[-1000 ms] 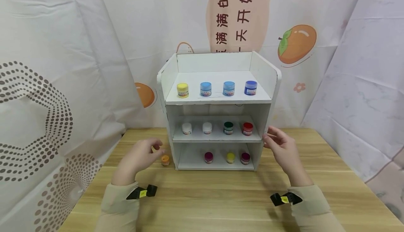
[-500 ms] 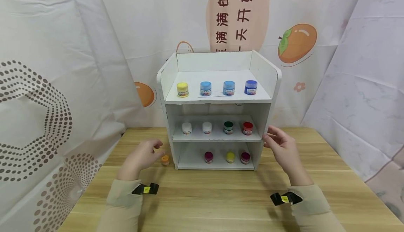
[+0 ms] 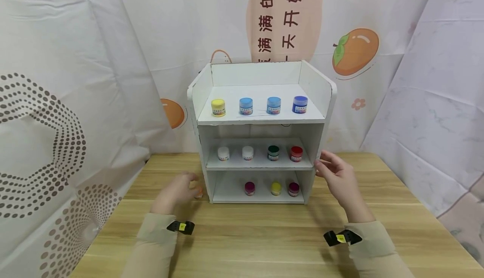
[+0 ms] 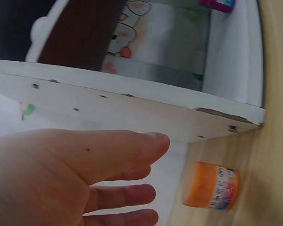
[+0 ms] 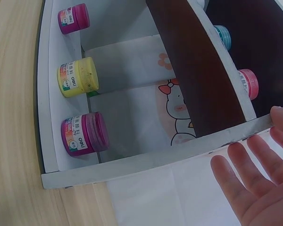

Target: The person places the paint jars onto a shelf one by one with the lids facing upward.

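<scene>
My left hand (image 3: 178, 192) is just left of the white shelf unit (image 3: 261, 122), over an orange paint jar (image 3: 199, 192) that it partly hides in the head view. The left wrist view shows that orange jar (image 4: 211, 185) on the table, apart from the fingertips; thumb and fingers are spread with nothing between them. My right hand (image 3: 338, 178) stays at the unit's right side. In the right wrist view, the thumb of this hand (image 5: 262, 183) lies at the side panel's front edge, the other fingers extended along its outer face.
On the top shelf stand a yellow jar (image 3: 218, 107), two light blue jars and a dark blue one (image 3: 300, 104). White jars, a green jar (image 3: 273, 153) and a red jar (image 3: 296, 153) fill the middle. Below sit two purple jars and a yellow jar (image 3: 276, 188).
My left hand has shifted to the right and slightly down, over the orange jar, covering more of it. My right hand has kept its place at the shelf unit.
</scene>
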